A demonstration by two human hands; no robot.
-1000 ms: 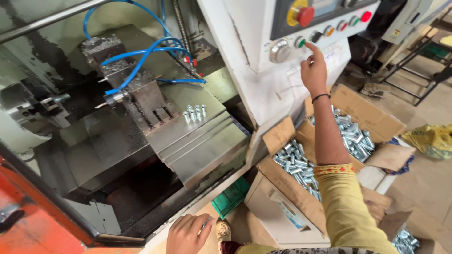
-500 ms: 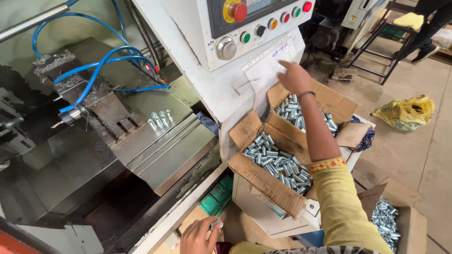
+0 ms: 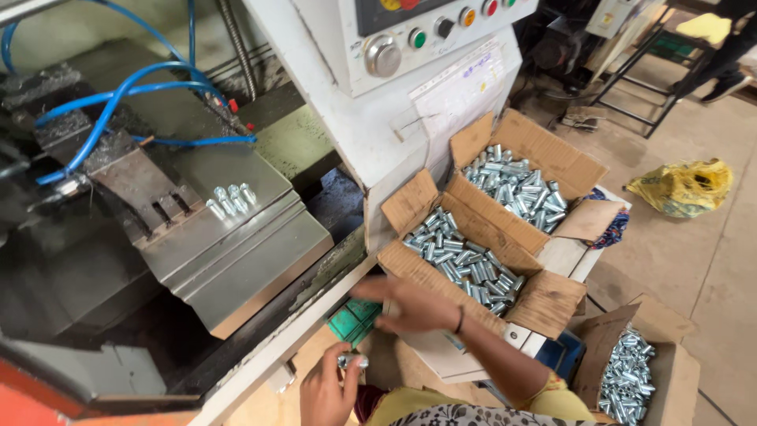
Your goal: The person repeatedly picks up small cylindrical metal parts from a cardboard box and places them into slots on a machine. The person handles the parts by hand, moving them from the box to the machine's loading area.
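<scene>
Below, left hand (image 3: pixel 327 390) pinching metal part (image 3: pixel 352 361), seemingly.

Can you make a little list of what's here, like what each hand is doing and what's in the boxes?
left hand: holds a small shiny metal piece
right hand: open, blurred, just below the near box
near box: full of silver metal parts
far box: same parts
floor box: same parts
machine ledge: few parts standing
blue hoses: inside machine
yellow bag: on floor
</scene>
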